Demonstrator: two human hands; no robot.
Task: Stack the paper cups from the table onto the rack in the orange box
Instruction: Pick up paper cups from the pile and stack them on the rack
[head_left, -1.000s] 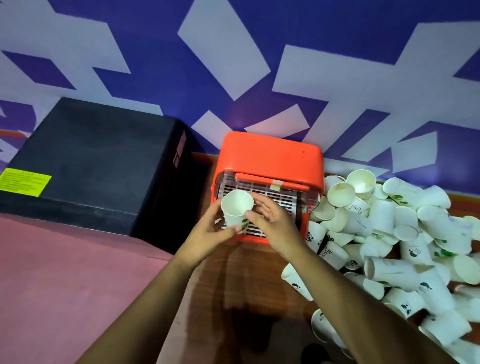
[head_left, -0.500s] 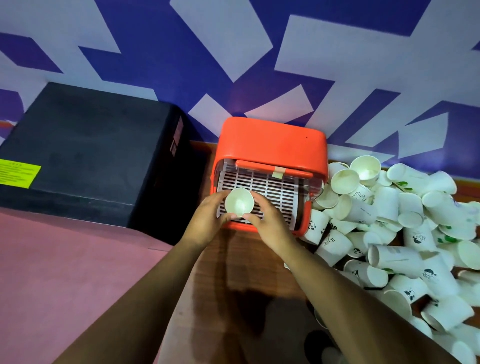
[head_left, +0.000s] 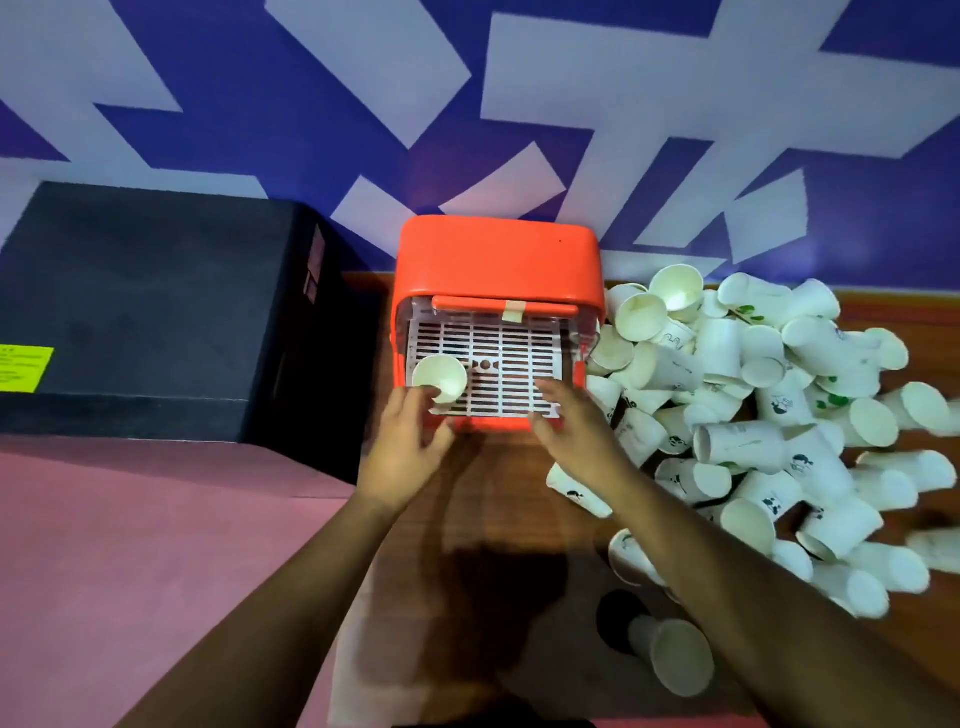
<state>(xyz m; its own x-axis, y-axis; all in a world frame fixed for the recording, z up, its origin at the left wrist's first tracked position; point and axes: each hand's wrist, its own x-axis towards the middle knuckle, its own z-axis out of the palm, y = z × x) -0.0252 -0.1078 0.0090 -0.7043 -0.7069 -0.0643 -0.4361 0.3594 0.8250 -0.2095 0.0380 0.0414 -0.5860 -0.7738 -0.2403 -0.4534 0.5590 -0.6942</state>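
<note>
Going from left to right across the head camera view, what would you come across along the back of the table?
Black box → orange box holding the white rack, one paper cup at the rack's left corner → pile of paper cups.

Paper cup (head_left: 439, 378) now on the rack's (head_left: 498, 358) left corner, both hands (head_left: 402, 457) released, withdrawn.

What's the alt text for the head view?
One paper cup stands mouth-up at the white rack's left front corner in the orange box; the left hand touches it, the right hand is empty beside a cup pile.
</note>
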